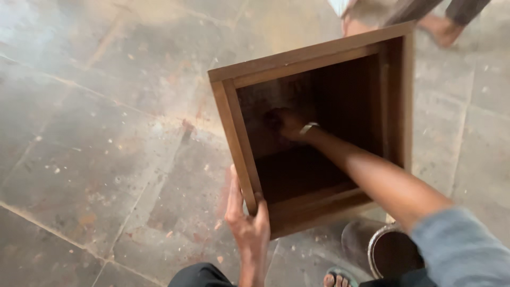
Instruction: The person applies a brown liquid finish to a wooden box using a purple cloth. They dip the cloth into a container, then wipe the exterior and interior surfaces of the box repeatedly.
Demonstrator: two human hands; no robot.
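Observation:
An open brown wooden box (231, 111) stands on the stone floor, its opening facing up at me. My left hand (245, 215) grips the box's near left corner, thumb inside the rim. My right arm reaches deep into the box, and my right hand (284, 123) presses against the dark inner wall. The fingers are closed around something dark that I cannot make out. A pale band sits on that wrist.
A round metal tin (392, 252) stands on the floor at the lower right, beside my sandalled foot (337, 278). Another person's bare feet (441, 29) are at the top right, just behind the box. Grey stone slabs (95, 133) with scattered chips stretch to the left.

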